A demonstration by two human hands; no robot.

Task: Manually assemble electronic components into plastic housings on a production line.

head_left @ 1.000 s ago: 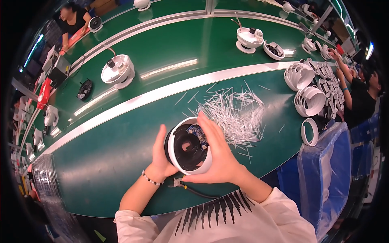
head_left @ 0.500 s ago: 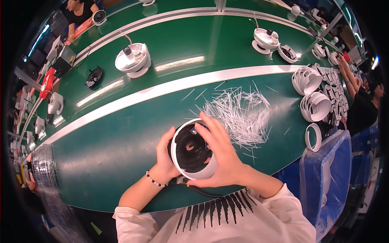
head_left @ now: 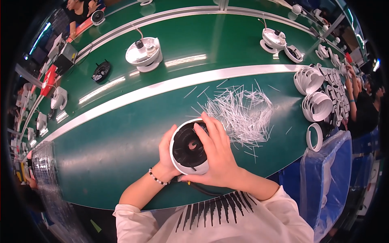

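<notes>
Over the near edge of the green table, both my hands hold a round white housing [head_left: 199, 169] with a black ring-shaped insert [head_left: 183, 142] inside it. A hole sits in the insert's middle. My left hand [head_left: 165, 156] wraps the housing's left side, its fingers partly hidden beneath. My right hand [head_left: 221, 156] spans the right side, with fingertips over the rim onto the black insert and the thumb along the lower wall. Just below the hands lies a dark cable or tool handle [head_left: 204, 191] with a small yellow part, mostly covered.
Thin white strips [head_left: 243, 115] lie piled beyond my right hand. White rings [head_left: 314, 137] and black parts crowd the table's right end, above a plastic-lined blue bin [head_left: 330, 182]. Across the pale rail [head_left: 162, 85], a belt carries white assemblies [head_left: 144, 54]. Other people work at the far sides.
The assemblies beyond the rail have shifted right. In my hands the housing has turned slightly, and my right fingers sit further over the black insert.
</notes>
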